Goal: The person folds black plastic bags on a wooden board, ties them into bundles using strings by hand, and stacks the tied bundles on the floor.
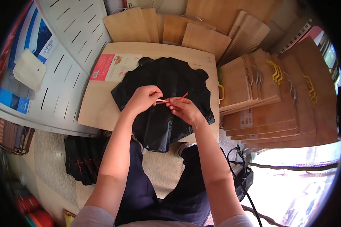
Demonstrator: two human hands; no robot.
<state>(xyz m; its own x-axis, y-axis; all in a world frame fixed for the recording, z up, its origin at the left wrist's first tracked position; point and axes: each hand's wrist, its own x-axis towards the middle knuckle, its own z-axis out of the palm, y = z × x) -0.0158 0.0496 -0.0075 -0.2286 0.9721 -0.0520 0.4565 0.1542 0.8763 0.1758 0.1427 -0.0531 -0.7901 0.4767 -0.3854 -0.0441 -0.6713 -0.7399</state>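
Observation:
Black plastic bags lie spread over a wooden board in front of me. Above them, my left hand is closed in a pinch on a thin red strip. My right hand pinches the same strip a little to the right, and one end sticks out past its fingers. Both hands are close together over the middle of the black plastic. Whether the strip passes around the plastic is hidden by the fingers.
Wooden cutting boards with yellow and metal handles stack at the right, and more boards lean at the back. A white slotted panel stands at the left. Black bundles with red ties lie on the floor.

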